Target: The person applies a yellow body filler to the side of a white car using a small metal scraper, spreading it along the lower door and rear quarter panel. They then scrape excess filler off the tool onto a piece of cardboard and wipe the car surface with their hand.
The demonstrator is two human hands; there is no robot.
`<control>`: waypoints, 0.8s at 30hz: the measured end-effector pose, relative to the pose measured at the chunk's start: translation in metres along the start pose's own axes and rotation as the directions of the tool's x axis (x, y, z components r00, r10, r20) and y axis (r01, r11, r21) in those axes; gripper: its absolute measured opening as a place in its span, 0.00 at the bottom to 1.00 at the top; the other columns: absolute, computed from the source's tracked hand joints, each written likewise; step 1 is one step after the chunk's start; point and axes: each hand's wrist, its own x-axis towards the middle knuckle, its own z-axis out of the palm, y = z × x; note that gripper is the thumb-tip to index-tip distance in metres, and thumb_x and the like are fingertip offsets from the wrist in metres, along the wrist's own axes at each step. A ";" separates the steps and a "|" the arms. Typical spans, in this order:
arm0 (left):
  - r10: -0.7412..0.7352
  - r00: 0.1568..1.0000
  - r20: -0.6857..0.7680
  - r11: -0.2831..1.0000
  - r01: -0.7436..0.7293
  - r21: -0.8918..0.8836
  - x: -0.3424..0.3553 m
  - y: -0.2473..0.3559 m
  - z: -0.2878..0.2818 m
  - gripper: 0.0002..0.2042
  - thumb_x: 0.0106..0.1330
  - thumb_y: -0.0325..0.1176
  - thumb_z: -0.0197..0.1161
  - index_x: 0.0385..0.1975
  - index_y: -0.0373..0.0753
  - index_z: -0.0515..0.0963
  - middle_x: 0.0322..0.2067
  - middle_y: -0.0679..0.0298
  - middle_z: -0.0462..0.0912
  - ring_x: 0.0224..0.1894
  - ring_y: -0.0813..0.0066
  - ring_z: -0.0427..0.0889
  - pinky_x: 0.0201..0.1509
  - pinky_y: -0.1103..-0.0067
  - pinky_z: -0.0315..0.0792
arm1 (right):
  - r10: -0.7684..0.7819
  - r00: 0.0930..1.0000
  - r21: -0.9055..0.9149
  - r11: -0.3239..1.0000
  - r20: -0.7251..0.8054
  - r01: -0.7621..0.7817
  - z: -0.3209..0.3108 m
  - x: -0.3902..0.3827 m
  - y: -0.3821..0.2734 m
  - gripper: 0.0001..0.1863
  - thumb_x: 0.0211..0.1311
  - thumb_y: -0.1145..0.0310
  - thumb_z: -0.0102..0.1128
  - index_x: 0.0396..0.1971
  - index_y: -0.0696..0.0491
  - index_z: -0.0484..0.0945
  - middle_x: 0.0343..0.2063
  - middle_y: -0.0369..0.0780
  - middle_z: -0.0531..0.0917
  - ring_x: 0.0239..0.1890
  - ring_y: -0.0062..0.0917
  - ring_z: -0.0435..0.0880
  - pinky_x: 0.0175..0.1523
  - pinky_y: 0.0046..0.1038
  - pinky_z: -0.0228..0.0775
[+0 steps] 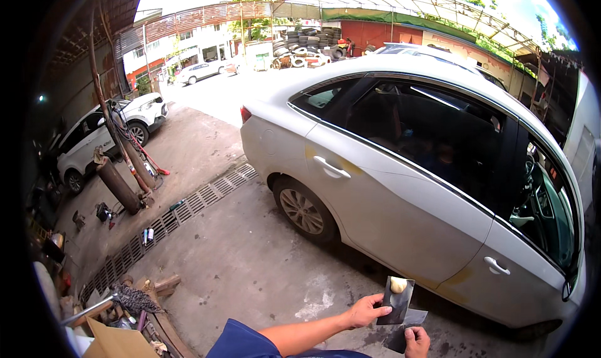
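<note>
My left hand (368,311) is closed on the edge of a dark, flat rectangular putty plate (395,306). A cream-yellow lump of putty (398,285) sits at its far end. Near the lower edge, my right hand (417,342) pinches a thin dark scraper blade (400,337), partly behind the plate and close to it. Beyond both hands stands a silver-white car (400,214). Yellowish patches mark its body, one around the rear door handle (332,167) and another low at the seam between the doors. The front window is down.
A slotted drain grate (194,204) crosses the concrete floor. Wood pieces and a cardboard box (119,340) crowd the lower left. A gas cylinder (118,184) leans by a post with hoses. Another white car (113,129) and stacked tyres (307,41) stand farther off.
</note>
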 end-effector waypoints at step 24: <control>0.009 0.966 0.259 0.931 0.086 -0.354 -0.013 -0.009 0.127 0.20 0.69 0.27 0.52 0.61 0.39 0.65 0.51 0.68 0.75 0.52 0.80 0.73 0.59 0.78 0.67 | -0.003 0.909 0.309 0.940 -0.416 0.145 -0.093 -0.125 0.058 0.30 0.60 0.77 0.49 0.64 0.57 0.56 0.55 0.44 0.71 0.54 0.28 0.71 0.59 0.28 0.61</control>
